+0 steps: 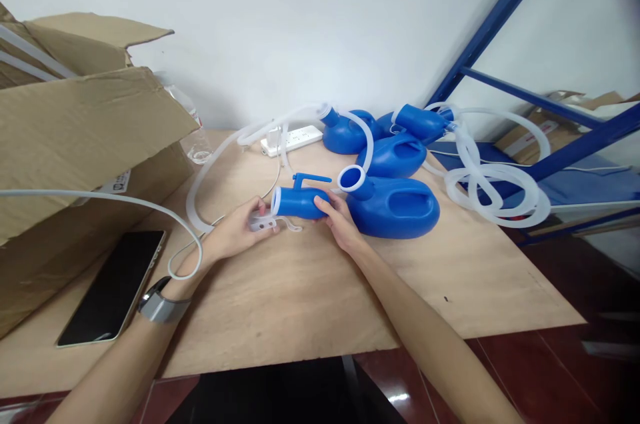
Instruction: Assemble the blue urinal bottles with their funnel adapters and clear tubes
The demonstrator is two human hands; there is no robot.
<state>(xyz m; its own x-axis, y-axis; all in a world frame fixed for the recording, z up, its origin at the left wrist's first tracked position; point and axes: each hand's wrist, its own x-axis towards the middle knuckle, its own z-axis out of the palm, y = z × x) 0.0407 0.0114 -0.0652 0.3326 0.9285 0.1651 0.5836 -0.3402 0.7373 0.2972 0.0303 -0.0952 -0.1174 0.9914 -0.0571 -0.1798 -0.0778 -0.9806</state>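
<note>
My right hand (341,219) is closed round the rounded end of a blue plastic funnel piece (295,204), held just above the wooden table. This piece has a white-rimmed mouth facing left and a thin bar-shaped handle on top. At that mouth, my left hand (241,232) grips a translucent plastic cap (262,221) with a short strap hanging from it. Whether the cap touches the rim I cannot tell. Just right of my right hand lies a blue urinal bottle (400,207) with an uncapped, white-rimmed neck.
Behind are more blue urinal bottles (393,157) with clear tubing (520,194) coiled at right. A power strip (300,139) sits near the wall. At left stand a cardboard box (85,124), a clear bottle (199,144) and a dark-screened tablet (115,287). A blue metal frame (500,11) rises at right.
</note>
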